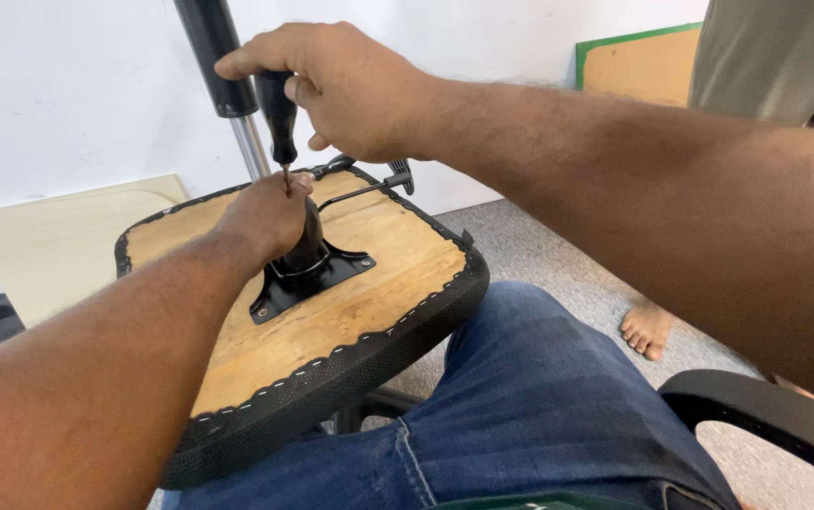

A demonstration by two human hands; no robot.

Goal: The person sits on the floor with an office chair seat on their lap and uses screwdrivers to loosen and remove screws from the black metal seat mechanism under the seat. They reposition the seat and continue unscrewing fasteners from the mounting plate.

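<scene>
Head view: an upturned chair seat (369,283), wooden underside facing up, rests on the person's lap. The right hand (341,90) is closed around a black screwdriver (277,118), tip pointing down. The left hand (270,212) is curled closed at the tip, over the black metal mounting plate (317,274).

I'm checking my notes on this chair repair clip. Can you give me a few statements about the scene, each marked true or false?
1. The right hand grips a black-handled screwdriver. True.
2. The seat lies cushion side up. False: its wooden underside faces up.
3. The left hand rests at the black metal plate. True.
4. The person wears grey trousers. False: blue jeans.
5. A bare foot stands on the carpet. True.
</scene>
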